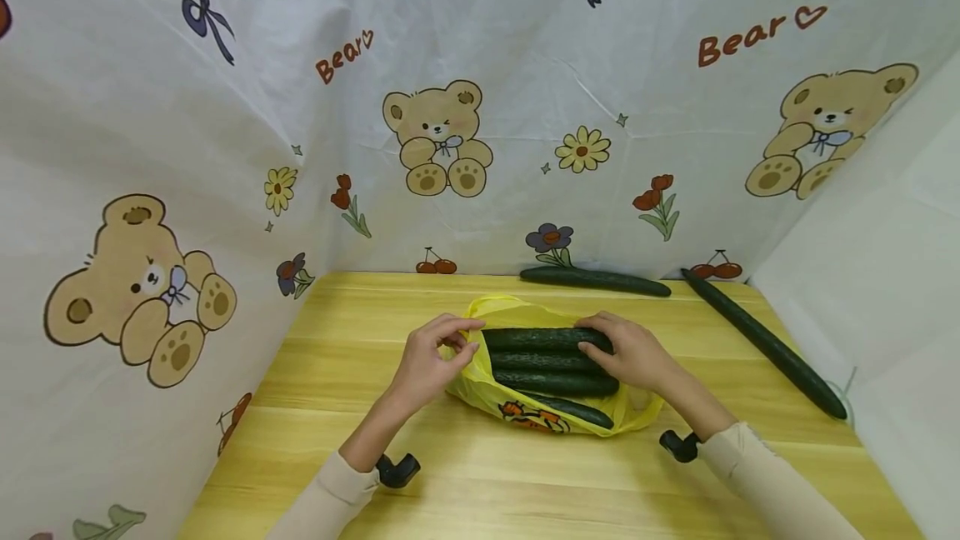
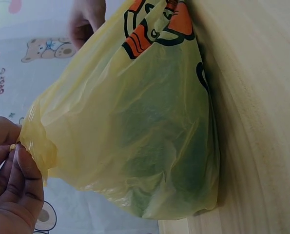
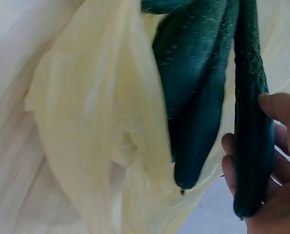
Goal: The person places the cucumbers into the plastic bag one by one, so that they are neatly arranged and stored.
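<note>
- Bag (image 1: 480, 397): thin yellow plastic, lying on the wood-grain surface (image 1: 517, 494), its mouth spread and facing up. Orange-and-black print (image 1: 536, 417) noted on the wall nearest the person.
- Bagged cucumbers (image 1: 555, 383): at least four dark green pieces visible inside the bag, lying side by side lengthwise across the mouth. The one closest to the bag's near wall is partly covered by plastic.
- Left hand (image 1: 429, 363): at the left edge of the bag, thumb and fingers together, clamped on the gathered plastic of the rim.
- Right hand (image 1: 630, 350): at the right end of the bag's mouth, thumb to one side and fingers to the other, clamped on the end of the far cucumber (image 1: 532, 339). Whether that piece is raised off its neighbours cannot be told.
- Loose cucumbers: two, outside the bag. First piece (image 1: 596, 280) lies beyond it, along the foot of the printed sheet (image 1: 510, 48); second piece (image 1: 765, 344) lies well to its right, set at a slant.
- Sleeves (image 1: 330, 494): pale, on both arms, on the person's side of the bag.
</note>
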The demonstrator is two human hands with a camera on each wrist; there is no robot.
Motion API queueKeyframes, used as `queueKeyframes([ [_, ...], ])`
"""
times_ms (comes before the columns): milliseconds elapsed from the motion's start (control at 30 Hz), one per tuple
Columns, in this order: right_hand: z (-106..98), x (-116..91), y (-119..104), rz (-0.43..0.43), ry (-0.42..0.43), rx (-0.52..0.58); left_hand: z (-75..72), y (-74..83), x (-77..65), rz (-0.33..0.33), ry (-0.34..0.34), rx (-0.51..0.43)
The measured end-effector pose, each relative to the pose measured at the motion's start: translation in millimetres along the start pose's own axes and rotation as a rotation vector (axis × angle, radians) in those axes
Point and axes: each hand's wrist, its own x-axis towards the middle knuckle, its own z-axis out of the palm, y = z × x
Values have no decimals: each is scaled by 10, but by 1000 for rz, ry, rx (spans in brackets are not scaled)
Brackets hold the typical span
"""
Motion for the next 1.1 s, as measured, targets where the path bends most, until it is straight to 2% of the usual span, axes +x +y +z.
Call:
queueKeyframes([
  [200,7,29,58,-2,-4,-10,4,-10,-5,-7,2,-4],
  [400,-50,49,102,13,-11,38,-3,-20,-26,-9,11,-14],
  [600,-110,-13,160,31,-3,76,-14,-27,-33,-23,8,-4],
  [867,-276,-248,367,83,40,68,-6,-32,-40,-33,0,-5],
  [1100,-462,-537,679,119,112,26,-10,-29,-38,-46,11,-7],
])
